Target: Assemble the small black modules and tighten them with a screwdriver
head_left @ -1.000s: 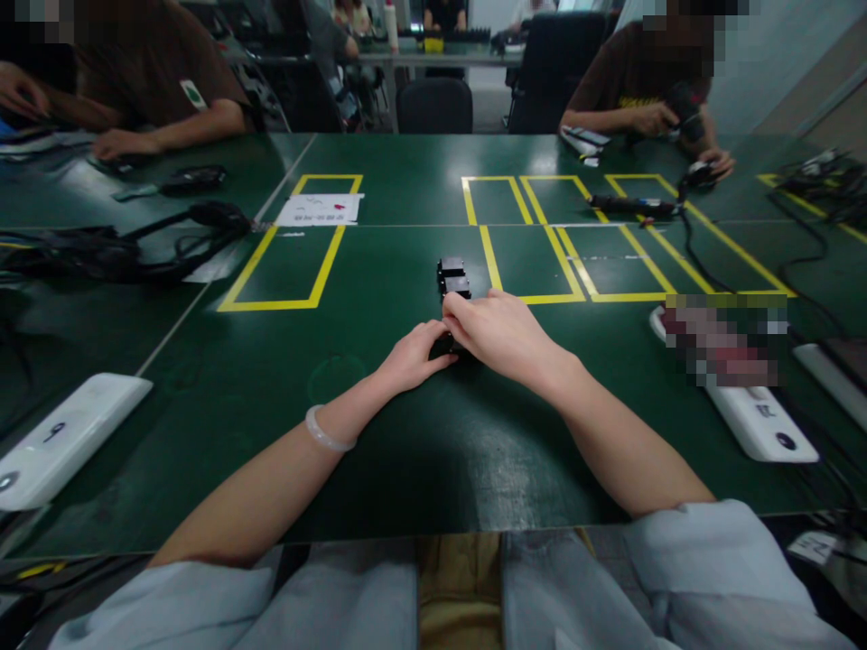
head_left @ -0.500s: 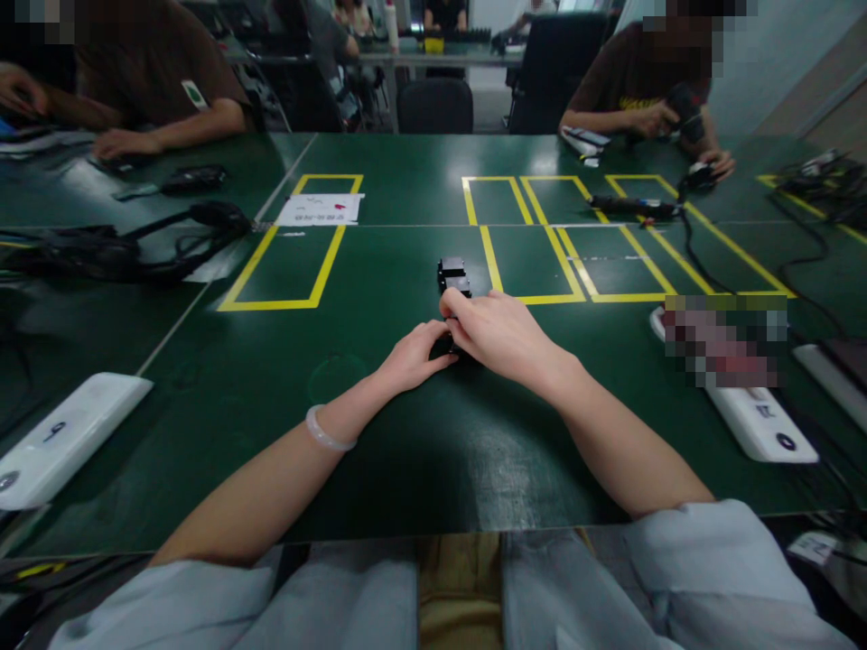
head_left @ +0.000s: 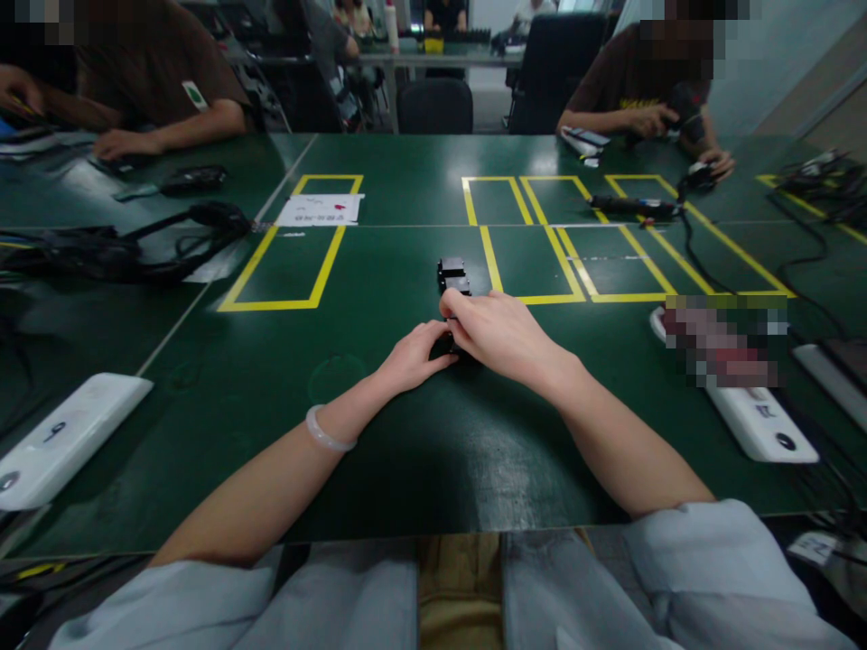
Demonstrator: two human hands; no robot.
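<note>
A small black blocky part [head_left: 452,269], perhaps made of several joined pieces, lies on the green table [head_left: 406,460] straight ahead of me. My left hand [head_left: 414,357] grips its near end, thumb toward me and fingers at its left side. From the right, my right hand [head_left: 498,334] closes over its middle with the fingers bent. The two hands meet and cover most of the near half. Only the far end shows plainly, so I cannot tell exactly what kind of part it is. A pale bangle sits on my left wrist.
Yellow tape rectangles mark the table, with a white paper [head_left: 321,209] on the left one. A white device [head_left: 71,438] lies at left, another [head_left: 762,420] at right. Black cable gear [head_left: 122,244] is at far left, a black rod-shaped tool [head_left: 633,207] at right. Two people sit opposite.
My hands and the black part look the same. At the far left, a co-worker's hand has shifted slightly.
</note>
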